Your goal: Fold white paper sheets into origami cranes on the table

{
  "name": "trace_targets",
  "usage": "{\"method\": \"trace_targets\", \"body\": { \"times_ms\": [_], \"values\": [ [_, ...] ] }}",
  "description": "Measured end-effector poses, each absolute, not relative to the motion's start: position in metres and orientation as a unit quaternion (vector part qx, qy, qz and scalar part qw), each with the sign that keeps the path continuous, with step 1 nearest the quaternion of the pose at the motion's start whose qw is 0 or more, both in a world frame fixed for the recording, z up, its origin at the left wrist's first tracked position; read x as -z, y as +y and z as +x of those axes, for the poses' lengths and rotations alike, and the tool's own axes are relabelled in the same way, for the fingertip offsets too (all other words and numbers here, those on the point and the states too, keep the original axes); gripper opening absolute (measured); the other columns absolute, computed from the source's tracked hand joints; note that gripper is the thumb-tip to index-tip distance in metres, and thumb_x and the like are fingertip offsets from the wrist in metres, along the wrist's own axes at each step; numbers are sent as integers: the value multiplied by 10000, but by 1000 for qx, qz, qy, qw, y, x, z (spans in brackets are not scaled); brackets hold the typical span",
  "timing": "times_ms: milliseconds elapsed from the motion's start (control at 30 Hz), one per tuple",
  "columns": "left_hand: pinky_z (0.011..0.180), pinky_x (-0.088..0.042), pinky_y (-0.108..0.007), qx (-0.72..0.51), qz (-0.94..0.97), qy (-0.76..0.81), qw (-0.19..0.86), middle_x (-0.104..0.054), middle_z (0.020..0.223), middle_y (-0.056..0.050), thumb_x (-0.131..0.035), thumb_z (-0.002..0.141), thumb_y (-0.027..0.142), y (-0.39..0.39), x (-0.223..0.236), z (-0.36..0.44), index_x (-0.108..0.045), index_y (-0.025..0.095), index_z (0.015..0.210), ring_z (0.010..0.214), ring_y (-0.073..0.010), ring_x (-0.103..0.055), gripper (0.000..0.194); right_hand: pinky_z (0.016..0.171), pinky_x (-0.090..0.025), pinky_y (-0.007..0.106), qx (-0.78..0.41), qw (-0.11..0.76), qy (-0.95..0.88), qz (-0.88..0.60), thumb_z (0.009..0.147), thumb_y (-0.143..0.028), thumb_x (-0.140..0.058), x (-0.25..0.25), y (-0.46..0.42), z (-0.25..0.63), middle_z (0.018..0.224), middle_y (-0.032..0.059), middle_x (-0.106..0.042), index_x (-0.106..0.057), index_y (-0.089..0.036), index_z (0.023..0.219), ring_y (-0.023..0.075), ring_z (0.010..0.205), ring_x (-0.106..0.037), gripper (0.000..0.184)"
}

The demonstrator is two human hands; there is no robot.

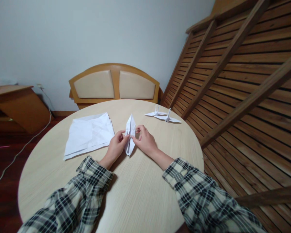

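Observation:
A folded white paper (130,127), long and pointed at both ends, stands up between my hands above the middle of the round table. My left hand (115,146) pinches its left side, thumb and fingers closed on the paper. On the other side, my right hand (145,141) has its thumb at the paper's right edge with the index finger curled close by, and seems to grip it too. Both hands are close to the tabletop. To the left lies a stack of white paper sheets (89,134), creased on top.
Two finished paper cranes (168,118) sit at the table's (135,200) back right. Beyond the table stands a padded wooden headboard (116,81). A slatted wooden frame (232,81) leans along the right. At left are a wooden desk (19,106) and a white cable (26,144) on the floor.

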State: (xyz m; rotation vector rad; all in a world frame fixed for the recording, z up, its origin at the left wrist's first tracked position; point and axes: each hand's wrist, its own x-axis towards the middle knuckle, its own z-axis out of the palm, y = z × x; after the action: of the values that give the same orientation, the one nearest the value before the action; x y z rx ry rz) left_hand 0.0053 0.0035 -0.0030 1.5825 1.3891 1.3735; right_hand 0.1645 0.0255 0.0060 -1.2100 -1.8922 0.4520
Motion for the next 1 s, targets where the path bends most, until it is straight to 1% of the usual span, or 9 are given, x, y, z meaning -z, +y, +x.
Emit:
{"method": "trace_targets", "body": {
  "times_ms": [100, 233, 367, 467, 600, 667, 733, 867, 1000],
  "values": [
    [512, -365, -252, -513, 597, 522, 327, -503, 601, 37, -574, 816, 460, 2, 3, 6, -601, 122, 1137, 541, -136, -475, 467, 645, -435, 286, -150, 403, -764, -481, 797, -277, -616, -9, 23, 165, 1064, 40, -633, -515, -232, 1061, 131, 669, -566, 286],
    [518, -385, -259, -513, 593, 528, 327, -519, 622, 27, -555, 821, 455, 2, 1, 6, -602, 125, 1128, 543, -140, -483, 453, 653, -438, 285, -161, 405, -759, -483, 812, -247, -587, -11, 22, 165, 976, 12, -663, -565, -240, 1014, 127, 657, -567, 204],
    [565, -395, -270, -523, 600, 523, 306, -546, 676, 8, -501, 846, 419, 3, 2, 4, -613, 143, 991, 584, -145, -490, 331, 633, -434, 275, -213, 426, -735, -483, 781, -175, -581, -8, 26, 165, 920, 4, -674, -583, -237, 1004, 119, 634, -562, 231],
    [569, -385, -268, -534, 593, 520, 303, -522, 663, 17, -503, 849, 414, 3, 3, 3, -597, 156, 931, 591, -146, -477, 287, 644, -446, 267, -298, 476, -695, -449, 751, -134, -570, 0, 34, 164, 883, 9, -656, -576, -213, 1023, 115, 644, -560, 284],
    [540, -367, -253, -566, 538, 519, 348, -480, 646, 39, -509, 852, 459, 2, 5, 2, -562, 178, 888, 560, -133, -442, 288, 726, -462, 277, -465, 524, -609, -373, 722, -175, -612, 6, 43, 162, 834, 6, -630, -579, -185, 1041, 130, 739, -580, 321],
    [543, -366, -247, -586, 501, 519, 368, -471, 653, 41, -518, 842, 460, 3, 7, 2, -546, 183, 826, 569, -127, -435, 279, 765, -451, 286, -513, 518, -591, -346, 706, -201, -635, 6, 42, 161, 839, 8, -636, -613, -185, 963, 135, 777, -577, 258],
    [586, -388, -247, -609, 469, 514, 382, -503, 687, 29, -543, 820, 443, 5, 7, 2, -550, 177, 787, 618, -129, -459, 269, 737, -435, 282, -549, 501, -581, -331, 697, -222, -646, 4, 40, 160, 838, 8, -640, -634, -189, 893, 132, 758, -557, 199],
    [675, -419, -266, -626, 440, 493, 415, -602, 785, -10, -583, 787, 422, 6, 6, 4, -603, 153, 831, 714, -150, -516, 273, 634, -386, 259, -600, 478, -551, -328, 674, -238, -667, 0, 34, 158, 767, -16, -606, -632, -202, 834, 116, 656, -484, 167],
    [689, -424, -282, -613, 446, 493, 426, -616, 794, -21, -585, 791, 431, 5, 4, 4, -606, 152, 826, 720, -162, -524, 282, 652, -376, 263, -624, 475, -538, -311, 665, -240, -667, -1, 33, 159, 753, -24, -574, -617, -199, 802, 112, 657, -476, 152]
  ]
}}
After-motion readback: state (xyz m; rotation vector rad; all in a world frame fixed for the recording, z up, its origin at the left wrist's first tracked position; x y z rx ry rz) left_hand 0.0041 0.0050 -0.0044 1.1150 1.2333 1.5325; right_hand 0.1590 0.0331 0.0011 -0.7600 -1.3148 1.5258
